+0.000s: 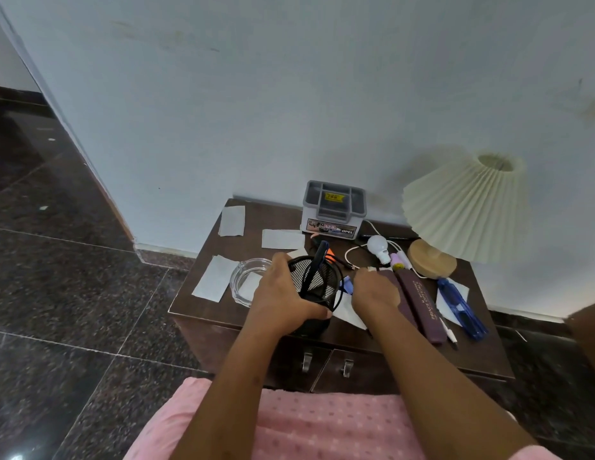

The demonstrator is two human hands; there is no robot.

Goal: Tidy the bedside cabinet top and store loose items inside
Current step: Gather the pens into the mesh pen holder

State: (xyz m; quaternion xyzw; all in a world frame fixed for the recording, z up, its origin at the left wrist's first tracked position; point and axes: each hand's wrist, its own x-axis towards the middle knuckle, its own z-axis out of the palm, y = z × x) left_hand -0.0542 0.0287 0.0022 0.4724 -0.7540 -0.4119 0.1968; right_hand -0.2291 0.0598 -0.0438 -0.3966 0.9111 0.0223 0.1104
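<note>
a person's left hand point(283, 293) wraps around a black mesh pen cup point(314, 293) at the front of a dark wooden bedside cabinet point(455, 346), fingers closed on its side, a dark pen point(314, 265) standing inside. the right hand point(376, 290) lies just beside the cup with fingers curled down onto the clutter; what it pinches, if anything, cannot be told, though a small blue item point(347, 285) shows between the two hands. left of the cup sits a clear glass ashtray point(248, 280), touching a slip of white paper point(214, 282); more paper slips point(283, 239) lie toward the wall. right of the right hand a maroon case point(420, 302) runs to the front edge, with a blue pen-like item point(460, 307) on white paper near it. behind are a white bulb point(378, 248), a white cable point(351, 252), and a lamp with wooden base point(430, 258) and pleated shade point(465, 207). a grey organiser box point(332, 207) stands against the wall. the cabinet doors point(352, 370) below are shut. pink dotted fabric point(322, 426) fills the foreground.
</note>
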